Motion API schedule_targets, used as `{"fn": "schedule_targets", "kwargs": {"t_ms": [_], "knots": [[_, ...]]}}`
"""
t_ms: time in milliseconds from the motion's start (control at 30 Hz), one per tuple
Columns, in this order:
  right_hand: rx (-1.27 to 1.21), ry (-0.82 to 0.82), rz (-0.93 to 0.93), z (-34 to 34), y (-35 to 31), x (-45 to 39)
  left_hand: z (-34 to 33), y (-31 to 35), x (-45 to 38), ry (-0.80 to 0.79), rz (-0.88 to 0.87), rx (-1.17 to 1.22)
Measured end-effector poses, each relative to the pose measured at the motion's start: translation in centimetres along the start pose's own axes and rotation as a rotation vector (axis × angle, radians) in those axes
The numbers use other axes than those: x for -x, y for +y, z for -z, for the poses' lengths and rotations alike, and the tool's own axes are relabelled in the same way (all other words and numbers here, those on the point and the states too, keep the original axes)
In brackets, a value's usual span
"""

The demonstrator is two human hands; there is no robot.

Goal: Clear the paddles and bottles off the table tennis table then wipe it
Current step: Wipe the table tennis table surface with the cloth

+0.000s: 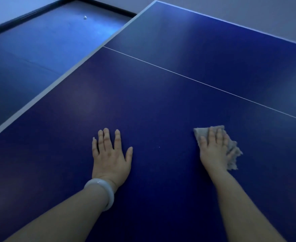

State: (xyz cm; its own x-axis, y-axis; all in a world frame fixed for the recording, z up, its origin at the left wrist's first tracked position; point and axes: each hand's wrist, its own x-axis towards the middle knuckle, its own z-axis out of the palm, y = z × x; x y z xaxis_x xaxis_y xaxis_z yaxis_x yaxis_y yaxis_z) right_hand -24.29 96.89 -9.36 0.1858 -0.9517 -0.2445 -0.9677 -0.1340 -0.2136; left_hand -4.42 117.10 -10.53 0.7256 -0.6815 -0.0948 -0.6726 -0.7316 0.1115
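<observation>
The dark blue table tennis table (161, 81) fills most of the view, with a thin white centre line running across it. My left hand (110, 154) lies flat on the surface with straight, spread fingers and a pale bangle on the wrist. My right hand (213, 149) presses flat on a grey-beige cloth (232, 149) that sticks out beyond the fingers and to the right of the hand. No paddles or bottles show on the table.
The table's pale left edge (56, 82) runs diagonally from lower left to the far corner. Beyond it lies blue floor (38, 46) with a small white ball (85, 17) near a dark skirting along the wall.
</observation>
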Motion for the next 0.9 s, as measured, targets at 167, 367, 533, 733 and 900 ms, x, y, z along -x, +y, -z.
{"fn": "schedule_targets", "kwargs": {"t_ms": [167,367,533,733,900], "knots": [[0.083,0.018,0.366,-4.2,-8.5,5.8,0.2,0.0,0.2,-0.007,-0.002,-0.012],[0.232,0.026,0.639,-3.7,-0.3,4.7,0.1,0.0,0.1,-0.020,-0.003,-0.011],[0.082,0.071,-0.066,-1.0,9.1,4.6,-0.1,0.1,0.1,-0.017,-0.006,-0.014],[0.129,0.126,0.358,-6.0,-0.3,14.6,0.1,0.0,0.1,-0.017,-0.009,-0.002],[0.164,0.182,0.389,-6.9,-1.0,15.2,0.3,-0.7,0.1,-0.009,-0.049,0.121]]}}
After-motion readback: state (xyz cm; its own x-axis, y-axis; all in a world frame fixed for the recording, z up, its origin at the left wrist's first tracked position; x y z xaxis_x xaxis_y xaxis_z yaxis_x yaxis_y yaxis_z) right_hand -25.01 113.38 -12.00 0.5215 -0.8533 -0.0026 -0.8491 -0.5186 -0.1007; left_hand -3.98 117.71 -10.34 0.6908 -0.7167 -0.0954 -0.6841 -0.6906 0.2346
